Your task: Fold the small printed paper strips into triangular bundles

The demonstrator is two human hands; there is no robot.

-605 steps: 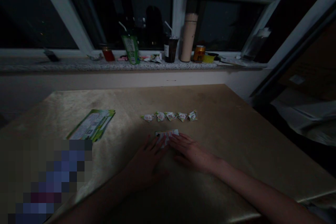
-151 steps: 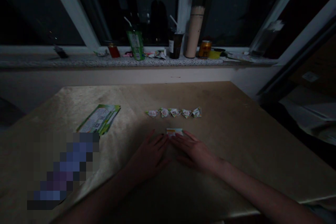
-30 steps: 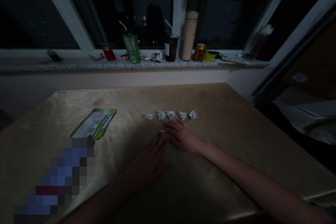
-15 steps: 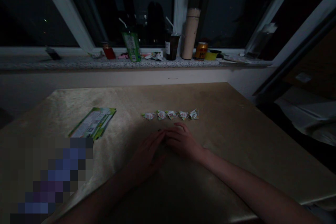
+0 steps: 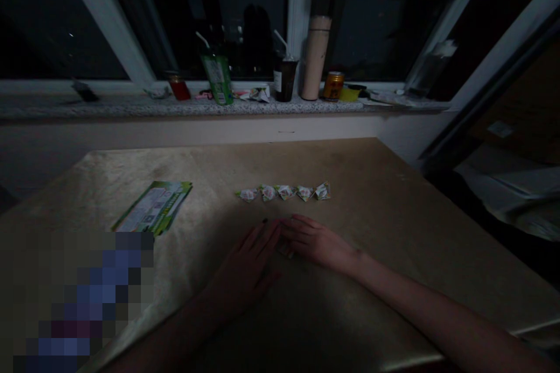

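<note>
My left hand (image 5: 245, 262) lies low over the table, fingers stretched out and thumb apart. Its fingertips meet those of my right hand (image 5: 314, 242), whose fingers reach left, extended and slightly bent. Under the right palm shows a bit of a small pale printed piece (image 5: 286, 250); the hand covers most of it, so its kind is unclear. Just beyond the fingertips, several small folded green-and-white printed packets (image 5: 286, 192) form a row. The rightmost packet (image 5: 322, 191) looks more silvery.
A flat stack of green-and-white printed wrappers (image 5: 153, 208) lies left on the cloth-covered table (image 5: 376, 198). Pixel blocks hide the lower left corner. On the stone windowsill (image 5: 254, 108) stand a green cup (image 5: 217, 78), a dark cup (image 5: 285, 81), a tall flask (image 5: 316, 58) and an orange can (image 5: 333, 86).
My right hand has shifted slightly down and right, baring part of the pale piece beneath it. My left hand has flattened a little. The row of packets stays put.
</note>
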